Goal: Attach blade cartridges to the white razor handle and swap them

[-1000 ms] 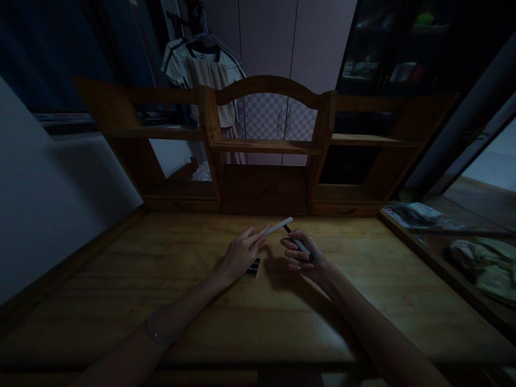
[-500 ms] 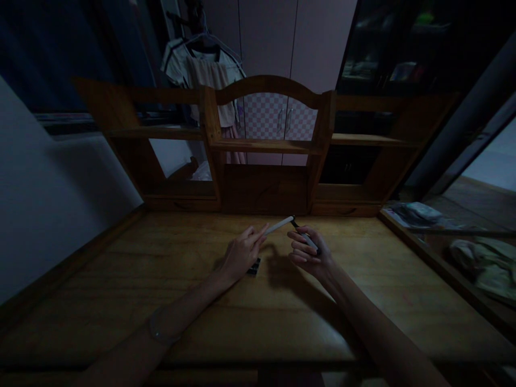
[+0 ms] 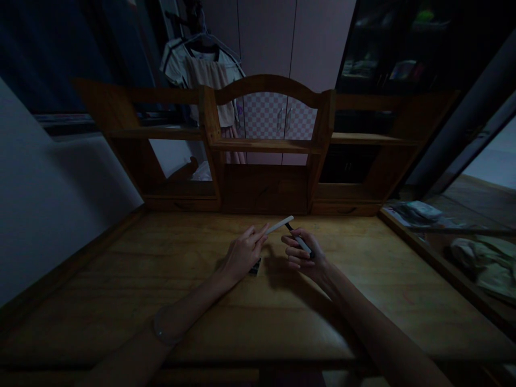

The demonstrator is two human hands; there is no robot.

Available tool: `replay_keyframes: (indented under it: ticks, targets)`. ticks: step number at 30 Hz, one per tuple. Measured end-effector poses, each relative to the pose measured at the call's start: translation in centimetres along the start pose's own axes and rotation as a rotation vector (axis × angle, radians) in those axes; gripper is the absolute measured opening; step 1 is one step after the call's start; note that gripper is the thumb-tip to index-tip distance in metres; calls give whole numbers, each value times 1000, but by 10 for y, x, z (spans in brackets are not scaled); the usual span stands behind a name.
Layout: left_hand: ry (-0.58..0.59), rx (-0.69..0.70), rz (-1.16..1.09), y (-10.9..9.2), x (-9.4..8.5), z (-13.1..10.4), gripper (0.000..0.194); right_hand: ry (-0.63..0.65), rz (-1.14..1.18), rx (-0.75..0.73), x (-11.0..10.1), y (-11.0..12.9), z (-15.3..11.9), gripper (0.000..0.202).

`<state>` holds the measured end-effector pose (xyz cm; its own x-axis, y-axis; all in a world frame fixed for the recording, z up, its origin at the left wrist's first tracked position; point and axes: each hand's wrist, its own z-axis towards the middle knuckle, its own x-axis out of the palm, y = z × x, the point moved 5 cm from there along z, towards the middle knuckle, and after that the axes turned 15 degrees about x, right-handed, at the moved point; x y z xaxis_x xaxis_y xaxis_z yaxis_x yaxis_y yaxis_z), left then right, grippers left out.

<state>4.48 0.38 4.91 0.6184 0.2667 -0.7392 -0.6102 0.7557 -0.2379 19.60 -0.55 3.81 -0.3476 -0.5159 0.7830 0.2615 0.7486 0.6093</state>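
A person's hands apart, left hand [image 3: 244, 250] pinching a slim, straight white stick [image 3: 281, 223] above the middle of a grained wooden surface [image 3: 242, 328], right hand [image 3: 304, 252] wrapped around a white-and-black tool [image 3: 303, 245], dark tip near the stick's far end.

At the back, a wooden shelf [image 3: 266, 145] is standing along the far edge of the desk [image 3: 100, 279]. Beyond it, on the left, a white shirt [image 3: 177, 62] is hanging beside a pink wardrobe [image 3: 266, 54]. A dark cabinet [image 3: 381, 48] is looming at the right, a blue curtain [image 3: 52, 59] is filling the left corner, and crumpled cloth [image 3: 497, 266] is lying past the desk's right edge.
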Motion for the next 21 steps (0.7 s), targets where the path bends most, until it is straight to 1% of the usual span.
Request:
replay_keyframes:
  ticks: [9,15,21]
  targets:
    - [2,17,-11,-1,0,3,41,-13,36,-120,3,7,-5,29]
    - [45,-20,3,2,0,1,43,16,30,-80,2,-2,2,32]
    - [56,-10,22,1,2,2,42,7,105,-154,2,4,-5,33]
